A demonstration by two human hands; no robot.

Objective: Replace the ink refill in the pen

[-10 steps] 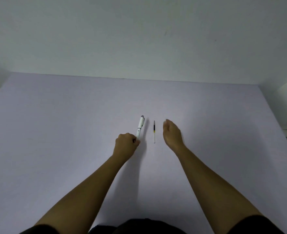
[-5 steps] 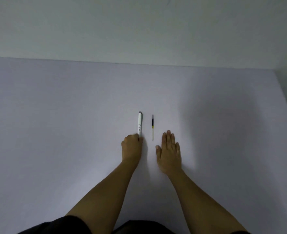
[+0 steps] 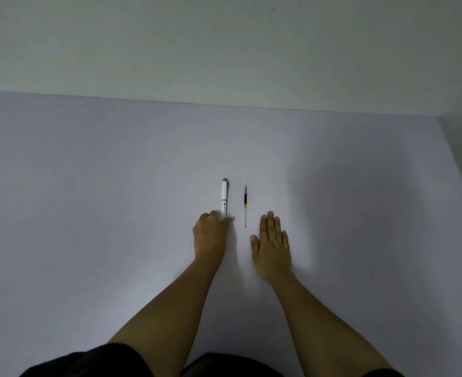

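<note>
A white pen (image 3: 224, 198) with a grey cap end lies on the pale lilac table (image 3: 88, 213), pointing away from me. My left hand (image 3: 210, 235) has its fingers curled over the pen's near end. Just right of the pen lies a thin ink refill (image 3: 245, 206), dark at the far tip, with a yellow band and a clear near end. My right hand (image 3: 272, 243) rests flat on the table, palm down, just right of the refill's near end and not touching it.
A plain pale wall (image 3: 224, 50) rises behind the table's far edge. The table's right edge (image 3: 458, 170) runs along the frame's right side. My dark clothing shows at the bottom.
My right hand has gone from raised on edge to flat on the table, pulled back a little. The pen has been laid straight under my left hand. The camera tilted down.
</note>
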